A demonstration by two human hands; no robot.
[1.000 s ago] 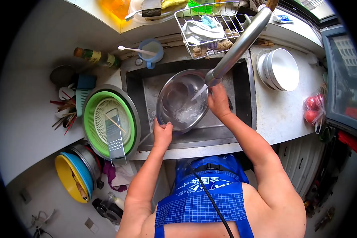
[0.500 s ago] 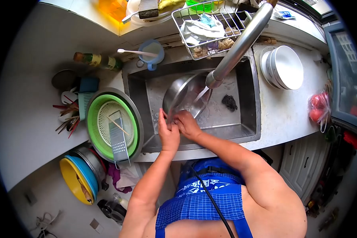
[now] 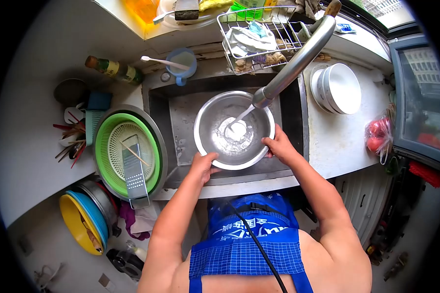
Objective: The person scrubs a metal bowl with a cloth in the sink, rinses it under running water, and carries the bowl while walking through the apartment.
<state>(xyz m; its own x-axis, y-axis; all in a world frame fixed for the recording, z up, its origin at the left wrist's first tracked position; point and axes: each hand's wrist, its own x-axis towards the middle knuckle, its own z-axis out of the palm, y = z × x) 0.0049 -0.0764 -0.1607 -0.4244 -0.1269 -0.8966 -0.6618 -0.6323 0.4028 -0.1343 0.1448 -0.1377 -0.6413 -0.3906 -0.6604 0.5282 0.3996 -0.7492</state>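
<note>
A round steel basin is level in the sink, its opening facing up. Water runs into it from the faucet above and splashes on its bottom. My left hand grips the basin's lower left rim, thumb on top and fingers underneath. On the lower right rim, my right hand is closed the same way. The fingers under the basin are partly hidden.
Left of the sink is a green basin with a strainer and grater. Behind are a blue cup and wire rack. White bowls and bagged red items stand right. A bottle lies at left.
The basin, tilted half a second ago, is now level and nearer the front. My right hand has moved from beside my left to the right rim. The dark scrubber is now out of sight.
</note>
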